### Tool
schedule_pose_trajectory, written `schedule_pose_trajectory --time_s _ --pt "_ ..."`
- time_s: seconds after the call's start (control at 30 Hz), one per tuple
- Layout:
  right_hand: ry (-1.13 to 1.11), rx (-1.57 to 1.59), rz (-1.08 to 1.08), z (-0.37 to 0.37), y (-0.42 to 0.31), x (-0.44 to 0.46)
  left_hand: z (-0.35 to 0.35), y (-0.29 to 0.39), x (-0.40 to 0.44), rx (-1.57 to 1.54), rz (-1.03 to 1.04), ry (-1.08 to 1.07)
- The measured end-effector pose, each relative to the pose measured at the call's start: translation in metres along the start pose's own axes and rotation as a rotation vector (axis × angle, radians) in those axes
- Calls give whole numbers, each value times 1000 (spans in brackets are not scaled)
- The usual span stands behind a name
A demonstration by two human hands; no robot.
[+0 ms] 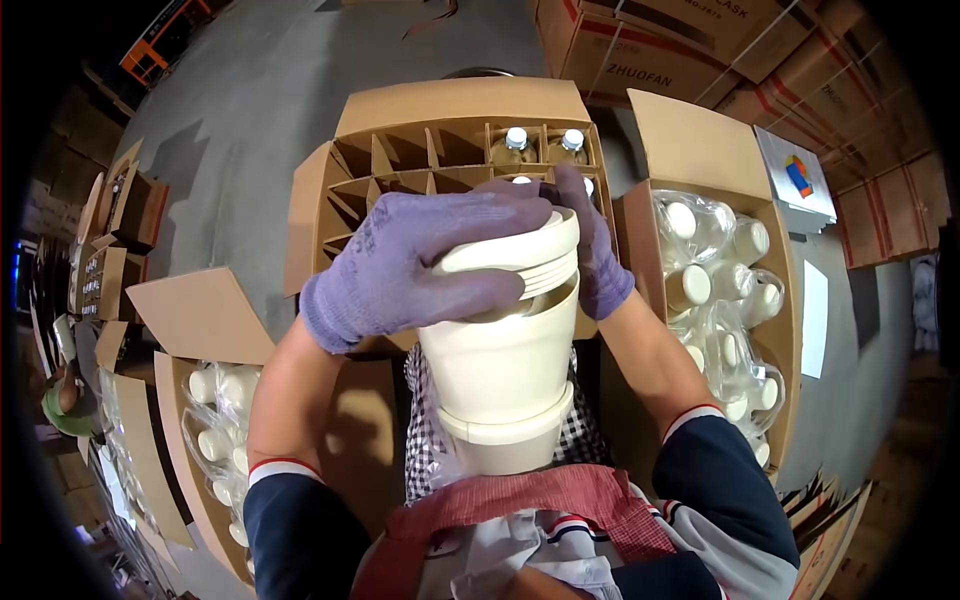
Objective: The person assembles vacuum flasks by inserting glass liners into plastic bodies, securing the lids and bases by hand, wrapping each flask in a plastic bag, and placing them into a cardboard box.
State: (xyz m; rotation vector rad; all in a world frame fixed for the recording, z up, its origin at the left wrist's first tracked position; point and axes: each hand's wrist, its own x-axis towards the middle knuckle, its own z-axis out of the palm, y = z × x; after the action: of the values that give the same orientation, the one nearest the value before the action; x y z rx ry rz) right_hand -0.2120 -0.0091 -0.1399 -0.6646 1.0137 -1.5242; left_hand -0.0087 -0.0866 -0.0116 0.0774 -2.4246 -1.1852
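Note:
In front of my lap stands a cream-coloured round container (497,365) with a ridge near its base. A cream threaded screw lid (545,255) sits tilted over its mouth, leaving a gap at the near right side. My left hand (430,250), in a purple knit glove, is closed on the lid, thumb at the near side and fingers across the top. Also gloved, my right hand (598,262) wraps the right far side of the container by the rim; some of its fingers are hidden. What is inside the container is mostly hidden.
Ahead is a divided carton (460,100) with several white-capped bottles (516,139) in its right cells. Open cartons of plastic-wrapped cream-topped items stand at right (783,330) and left (185,450). Printed boxes (640,70) are stacked behind. Another person (68,405) is far left.

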Motion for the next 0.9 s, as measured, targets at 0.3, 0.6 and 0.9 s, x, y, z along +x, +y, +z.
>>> schedule_pose_trajectory --time_s 0.3,0.6,0.9 --pt "-35 -503 -92 -3 -9 -20 -2 -9 1 -228 -205 -11" --pt "-322 176 115 10 -9 -16 16 11 3 101 39 -10" --pt "35 -638 -783 39 -56 -52 -11 -64 -42 -388 -200 443"
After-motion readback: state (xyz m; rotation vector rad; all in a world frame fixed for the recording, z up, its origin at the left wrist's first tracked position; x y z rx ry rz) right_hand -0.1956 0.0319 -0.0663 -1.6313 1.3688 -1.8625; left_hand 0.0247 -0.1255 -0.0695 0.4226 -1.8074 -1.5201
